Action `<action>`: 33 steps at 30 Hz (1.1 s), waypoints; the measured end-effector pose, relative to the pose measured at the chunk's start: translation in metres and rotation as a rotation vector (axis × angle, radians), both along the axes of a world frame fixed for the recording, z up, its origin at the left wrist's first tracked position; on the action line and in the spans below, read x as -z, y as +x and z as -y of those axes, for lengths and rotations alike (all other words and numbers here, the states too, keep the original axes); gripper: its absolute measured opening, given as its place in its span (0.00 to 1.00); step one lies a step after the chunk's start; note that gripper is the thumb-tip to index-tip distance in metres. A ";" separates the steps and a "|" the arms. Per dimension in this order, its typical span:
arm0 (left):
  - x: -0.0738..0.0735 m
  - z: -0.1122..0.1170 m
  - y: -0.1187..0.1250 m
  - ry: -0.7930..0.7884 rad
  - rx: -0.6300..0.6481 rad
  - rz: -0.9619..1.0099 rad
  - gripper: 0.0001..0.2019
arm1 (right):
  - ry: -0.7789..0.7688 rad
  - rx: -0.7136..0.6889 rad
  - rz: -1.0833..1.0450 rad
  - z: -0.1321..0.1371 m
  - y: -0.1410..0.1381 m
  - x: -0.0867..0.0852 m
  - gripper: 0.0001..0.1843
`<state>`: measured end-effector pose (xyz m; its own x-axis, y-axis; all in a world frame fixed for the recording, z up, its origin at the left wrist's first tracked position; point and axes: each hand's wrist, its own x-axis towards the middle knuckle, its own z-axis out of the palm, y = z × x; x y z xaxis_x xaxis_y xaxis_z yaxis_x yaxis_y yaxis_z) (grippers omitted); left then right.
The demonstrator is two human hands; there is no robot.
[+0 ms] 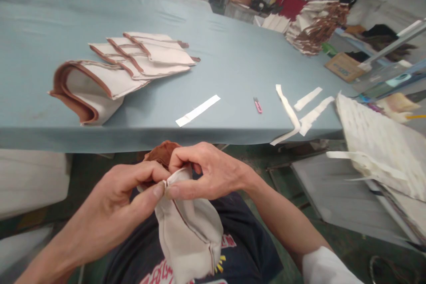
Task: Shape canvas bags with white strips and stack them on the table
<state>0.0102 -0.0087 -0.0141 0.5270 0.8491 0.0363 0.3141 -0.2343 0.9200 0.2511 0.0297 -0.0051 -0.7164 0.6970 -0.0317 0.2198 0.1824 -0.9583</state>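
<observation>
Both of my hands pinch the top edge of a cream fabric pouch with brown trim, held over my lap below the table edge. My left hand grips it from the left with thumb and fingers closed. My right hand grips it from the right, fingers curled over the brown lining that shows at the top. The pouch hangs down against my dark shirt.
A grey-blue table carries a row of several finished cream pouches, white fabric strips, more white strips and a small pink cutter. A pile of cream cloth sits at the right; stacked pouches lie at the far end.
</observation>
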 end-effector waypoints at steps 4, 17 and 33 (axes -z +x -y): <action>0.002 0.000 -0.002 -0.047 0.003 0.030 0.16 | 0.018 -0.052 -0.047 -0.001 -0.002 0.007 0.21; 0.002 -0.001 -0.009 -0.117 0.045 0.014 0.22 | -0.007 -0.091 -0.031 0.001 -0.006 0.012 0.12; -0.010 0.001 0.003 -0.134 0.041 -0.064 0.18 | 0.013 -0.089 -0.043 0.006 -0.001 0.014 0.13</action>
<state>0.0127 -0.0099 -0.0037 0.5591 0.8217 -0.1107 0.3659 -0.1248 0.9222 0.2501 0.0235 -0.0188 -0.7757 0.6310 0.0094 0.1608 0.2120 -0.9639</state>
